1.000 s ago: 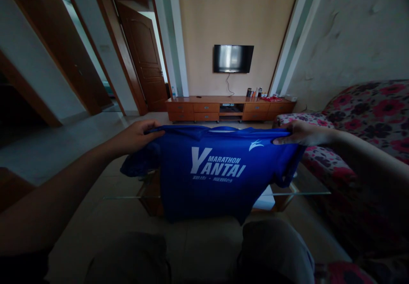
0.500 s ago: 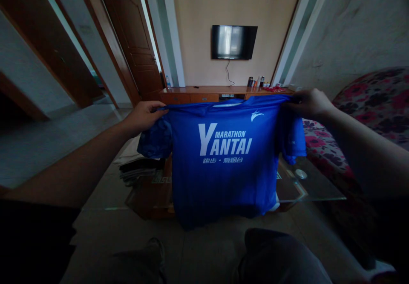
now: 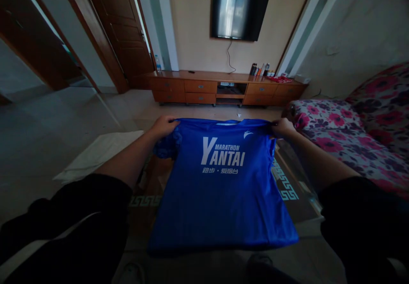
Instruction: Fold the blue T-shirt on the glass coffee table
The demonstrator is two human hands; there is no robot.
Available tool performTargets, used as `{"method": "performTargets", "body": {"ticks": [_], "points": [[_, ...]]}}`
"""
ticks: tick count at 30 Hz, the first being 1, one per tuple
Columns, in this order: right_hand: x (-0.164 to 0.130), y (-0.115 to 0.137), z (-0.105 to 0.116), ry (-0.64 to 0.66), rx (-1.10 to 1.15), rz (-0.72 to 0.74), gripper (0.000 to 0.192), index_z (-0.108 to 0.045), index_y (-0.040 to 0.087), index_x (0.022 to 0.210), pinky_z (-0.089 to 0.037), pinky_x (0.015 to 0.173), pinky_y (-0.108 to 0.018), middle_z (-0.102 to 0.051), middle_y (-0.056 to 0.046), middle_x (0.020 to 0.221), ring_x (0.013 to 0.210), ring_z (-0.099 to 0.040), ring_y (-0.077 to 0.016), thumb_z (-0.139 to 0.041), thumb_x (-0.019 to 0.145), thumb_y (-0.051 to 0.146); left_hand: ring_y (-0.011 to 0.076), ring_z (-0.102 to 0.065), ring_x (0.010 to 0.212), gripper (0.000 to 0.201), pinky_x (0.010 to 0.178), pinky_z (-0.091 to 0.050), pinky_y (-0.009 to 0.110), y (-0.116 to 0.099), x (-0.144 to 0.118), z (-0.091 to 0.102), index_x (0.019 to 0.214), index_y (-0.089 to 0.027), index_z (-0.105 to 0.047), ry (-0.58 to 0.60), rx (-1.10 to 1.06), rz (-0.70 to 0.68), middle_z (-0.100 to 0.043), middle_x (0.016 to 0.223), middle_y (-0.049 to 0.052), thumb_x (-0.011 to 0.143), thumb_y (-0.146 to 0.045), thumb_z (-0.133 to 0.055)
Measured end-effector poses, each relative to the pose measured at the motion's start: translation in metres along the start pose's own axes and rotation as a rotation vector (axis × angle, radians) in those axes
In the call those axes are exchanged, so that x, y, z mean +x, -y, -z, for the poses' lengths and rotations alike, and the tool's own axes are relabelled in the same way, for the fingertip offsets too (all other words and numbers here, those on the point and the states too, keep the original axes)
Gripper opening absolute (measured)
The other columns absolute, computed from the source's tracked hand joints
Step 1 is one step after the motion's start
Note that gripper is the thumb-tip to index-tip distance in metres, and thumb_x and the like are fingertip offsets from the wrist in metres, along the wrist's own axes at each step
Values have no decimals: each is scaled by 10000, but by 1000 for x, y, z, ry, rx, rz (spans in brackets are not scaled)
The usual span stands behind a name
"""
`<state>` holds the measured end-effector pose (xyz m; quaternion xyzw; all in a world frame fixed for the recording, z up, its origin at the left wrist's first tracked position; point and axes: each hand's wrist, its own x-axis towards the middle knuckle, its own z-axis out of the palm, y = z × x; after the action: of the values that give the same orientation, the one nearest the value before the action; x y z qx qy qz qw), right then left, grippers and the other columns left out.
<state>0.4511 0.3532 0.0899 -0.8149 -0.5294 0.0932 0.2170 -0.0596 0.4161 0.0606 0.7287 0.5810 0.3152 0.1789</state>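
Note:
A blue T-shirt [image 3: 220,207] with white "Marathon Yantai" print is spread out, its front facing up and its hem toward me. My left hand [image 3: 164,127] pinches the shirt at its left shoulder. At the other shoulder, my right hand [image 3: 283,128] grips the cloth between thumb and fingers. The fabric is stretched between both hands over a glass coffee table [image 3: 284,184] with a pale key pattern. Much of the tabletop is hidden under the shirt. Left of the shirt lies a pale folded cloth [image 3: 105,147], partly covered by my left arm.
A wooden TV cabinet [image 3: 200,86] stands beyond the table, with bottles and cans [image 3: 259,69] on top. Above it a television [image 3: 239,14] hangs on the wall. A flowered sofa [image 3: 338,134] is on the right. At the left is a brown door [image 3: 124,41].
Both hands have lowered the shirt from hanging upright to lying nearly flat over the table, its hem now nearer me. The hands have come closer together, and the view has tilted down.

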Motion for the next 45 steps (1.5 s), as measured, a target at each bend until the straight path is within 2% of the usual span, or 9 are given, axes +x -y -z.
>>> {"method": "performTargets", "body": {"ticks": [3, 9, 15, 22, 26, 29, 34, 41, 45], "points": [[26, -6, -51, 132, 38, -84, 348, -718, 113, 1189, -574, 687, -335, -740, -125, 796, 655, -715, -225, -588, 884, 220, 231, -661, 743, 353, 688, -474, 297, 38, 8, -37, 874, -209, -783, 37, -2, 153, -736, 763, 48, 786, -493, -593], [57, -9, -129, 79, -74, -13, 387, -727, 123, 1202, -513, 969, -378, -762, -152, 998, 1034, -713, -292, -592, 846, 195, 271, -669, 848, 311, 739, -464, 333, 93, 23, -88, 855, -218, -740, -80, 195, 235, -734, 827, 91, 781, -498, -628], [62, -8, -176, 109, -38, -52, 378, -703, 83, 1204, -534, 886, -353, -739, -154, 820, 841, -728, -262, -500, 894, 163, 326, -663, 1000, 369, 840, -454, 419, 123, 26, -120, 948, -234, -723, -21, 310, 286, -741, 1010, 138, 854, -557, -572], [39, 15, -195, -178, -165, 13, 516, -527, 78, 1366, -490, 943, -386, -466, -253, 1402, 1105, -633, -304, -513, 853, 135, 398, -504, 1243, 382, 995, -385, 535, 96, 10, -130, 1225, -178, -624, -221, 541, -29, -601, 1267, 220, 927, -378, -493], [13, 46, -204, -7, -189, 361, 373, -609, 198, 1256, -473, 983, -391, -515, -160, 1342, 1170, -561, -298, -475, 908, 196, 312, -587, 1083, 318, 1003, -419, 462, 71, 2, -134, 1047, -192, -699, 124, 477, -374, -657, 1043, 143, 961, -334, -428], [0, 61, -212, 113, -264, 356, 395, -618, 233, 1285, -455, 1014, -480, -516, -146, 1368, 1262, -471, -356, -514, 905, 260, 270, -594, 1088, 377, 979, -458, 405, 60, -2, -139, 1216, -216, -688, 312, 407, -505, -653, 1163, 119, 955, -308, -433], [0, 59, -220, 156, -295, 254, 492, -565, 236, 1394, -426, 1029, -575, -484, -151, 1441, 1303, -427, -397, -487, 922, 350, 300, -522, 1285, 577, 1045, -443, 421, 57, 1, -143, 1527, -287, -459, 303, 404, -365, -454, 1542, 93, 956, -373, -460], [21, 46, -235, 84, -325, 334, 548, -513, 209, 1456, -417, 1031, -582, -472, -146, 1488, 1299, -424, -399, -434, 953, 410, 374, -498, 1322, 602, 1051, -420, 502, 62, 19, -162, 1516, -226, -468, 247, 452, -194, -468, 1539, 150, 987, -505, -400], [23, 50, -235, 51, -317, 371, 560, -435, 169, 1515, -404, 1054, -540, -385, -162, 1563, 1327, -419, -374, -374, 992, 360, 358, -467, 1354, 604, 1087, -388, 485, 58, 18, -151, 1533, -192, -423, 193, 439, -150, -439, 1558, 162, 992, -459, -413]]}}
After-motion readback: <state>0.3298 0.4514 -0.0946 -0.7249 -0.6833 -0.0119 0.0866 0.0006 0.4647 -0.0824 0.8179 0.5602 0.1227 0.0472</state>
